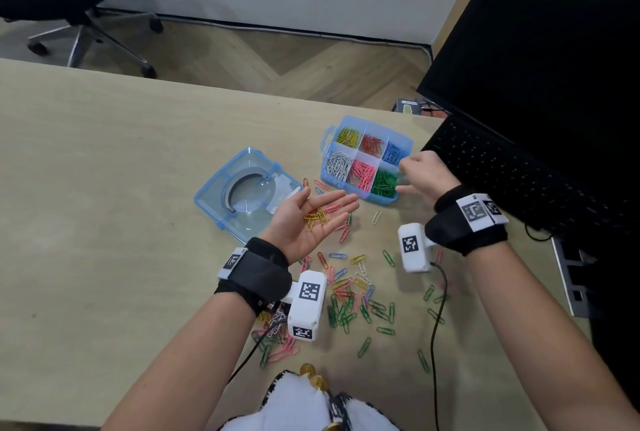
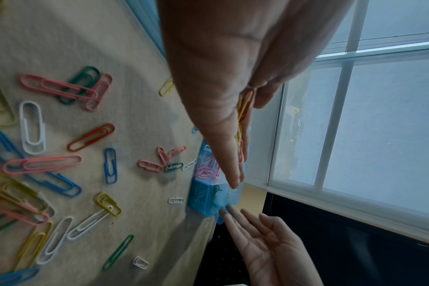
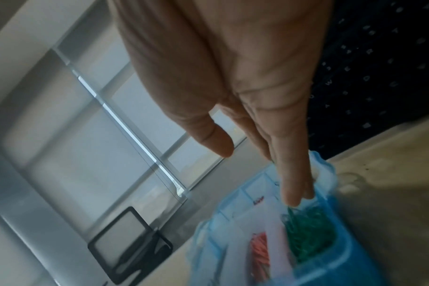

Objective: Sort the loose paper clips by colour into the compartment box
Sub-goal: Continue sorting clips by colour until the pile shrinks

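On the bench (image 1: 104, 160), at nine o'clock from the compartment box (image 1: 381, 196), the box lid (image 1: 221, 188) is laid aside. Toward six o'clock, many loose paper clips (image 1: 346, 302) are left unsorted. The left hand (image 1: 311, 219) is held palm up, its fingers straight and together, with yellow and pink clips (image 1: 317, 215) carried on it. All six compartments are partly filled. The right hand (image 1: 426, 174) is held over the green compartment (image 1: 384, 182), fingers loosely extended and apparently empty.
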Demonstrator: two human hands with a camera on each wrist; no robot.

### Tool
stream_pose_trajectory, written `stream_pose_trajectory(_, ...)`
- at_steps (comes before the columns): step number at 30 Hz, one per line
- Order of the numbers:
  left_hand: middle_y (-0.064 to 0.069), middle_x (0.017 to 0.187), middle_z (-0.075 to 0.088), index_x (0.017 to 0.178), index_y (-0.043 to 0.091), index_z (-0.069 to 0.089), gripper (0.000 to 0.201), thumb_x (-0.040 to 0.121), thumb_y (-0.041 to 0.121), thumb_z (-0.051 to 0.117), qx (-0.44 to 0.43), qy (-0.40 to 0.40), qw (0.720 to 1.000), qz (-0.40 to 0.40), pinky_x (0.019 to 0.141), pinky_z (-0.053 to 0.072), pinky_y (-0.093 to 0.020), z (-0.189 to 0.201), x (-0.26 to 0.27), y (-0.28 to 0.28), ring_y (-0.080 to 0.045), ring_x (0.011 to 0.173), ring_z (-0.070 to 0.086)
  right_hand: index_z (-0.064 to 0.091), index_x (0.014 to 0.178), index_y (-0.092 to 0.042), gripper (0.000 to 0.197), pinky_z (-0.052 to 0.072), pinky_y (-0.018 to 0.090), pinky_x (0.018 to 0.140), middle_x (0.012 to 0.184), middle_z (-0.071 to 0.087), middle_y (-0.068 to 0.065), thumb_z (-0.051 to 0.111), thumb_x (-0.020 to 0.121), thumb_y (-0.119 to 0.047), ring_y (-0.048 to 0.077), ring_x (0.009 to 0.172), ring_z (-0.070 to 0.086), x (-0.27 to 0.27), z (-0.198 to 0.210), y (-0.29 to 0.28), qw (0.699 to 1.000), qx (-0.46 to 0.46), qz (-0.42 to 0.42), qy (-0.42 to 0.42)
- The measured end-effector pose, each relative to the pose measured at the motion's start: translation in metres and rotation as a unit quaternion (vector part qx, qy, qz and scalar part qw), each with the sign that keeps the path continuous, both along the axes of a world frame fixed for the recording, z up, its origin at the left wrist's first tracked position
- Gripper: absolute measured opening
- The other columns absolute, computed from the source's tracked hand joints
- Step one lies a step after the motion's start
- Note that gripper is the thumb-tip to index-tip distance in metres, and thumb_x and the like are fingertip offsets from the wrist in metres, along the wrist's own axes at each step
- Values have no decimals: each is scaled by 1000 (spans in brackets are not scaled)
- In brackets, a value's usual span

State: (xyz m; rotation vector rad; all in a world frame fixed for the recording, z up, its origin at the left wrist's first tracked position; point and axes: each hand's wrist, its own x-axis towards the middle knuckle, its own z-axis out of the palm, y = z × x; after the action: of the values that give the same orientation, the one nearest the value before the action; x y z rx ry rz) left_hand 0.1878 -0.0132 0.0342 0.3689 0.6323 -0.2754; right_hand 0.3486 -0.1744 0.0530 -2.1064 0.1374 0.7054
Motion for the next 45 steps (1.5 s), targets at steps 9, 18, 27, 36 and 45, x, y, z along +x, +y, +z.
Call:
stream_pose_trajectory(9, -29, 125, 58, 122, -8, 55, 58, 105, 36, 22, 21, -20, 999, -18, 95, 49, -40, 3, 4, 0, -38, 119, 56, 51, 130, -7, 41, 54, 28, 71, 100, 69, 14, 56, 90, -7, 17, 81, 65, -35, 47, 12, 990, 67, 64, -109)
stream_pose_trajectory(18, -27, 111, 62, 118, -9, 55, 58, 104, 37, 22, 32, -35, 998, -31, 82, 56, -38, 9, 7, 0, -30, 86, 70, 77, 92, -18, 15, 50, 30, 81, 91, 61, 4, 77, 77, -17, 16, 86, 59, -84, 37, 23, 910, -50, 317, -262)
stream_pose_trajectory(27, -29, 127, 56, 122, -9, 54, 57, 104, 36, 24, 59, 16, 998, -16, 91, 50, -40, -2, 7, 7, -38, 118, 55, 61, 82, -19, 10, 43, 23, 71, 82, 63, -2, 61, 88, -11, 12, 73, 55, -48, 14, 30, 932, -117, 242, -244)
stream_pose_trajectory(36, -23, 94, 68, 116, -8, 56, 64, 104, 42, 17, 15, -18, 1000, 4, 80, 56, -35, 2, 8, 4, -30, 84, 69, 76, 99, -21, 28, 51, 26, 80, 93, 60, 1, 79, 74, -34, 11, 82, 59, -85, 19, 37, 917, -13, 336, -214)
stream_pose_trajectory(45, -16, 88, 66, 109, -7, 56, 60, 104, 38, 17, 13, -41, 999, 9, 93, 44, -36, 2, 12, 0, -25, 91, 60, 75, 104, -20, 32, 45, 27, 87, 91, 52, 0, 79, 75, -32, 12, 89, 52, -106, 19, 50, 918, -46, 289, -268)
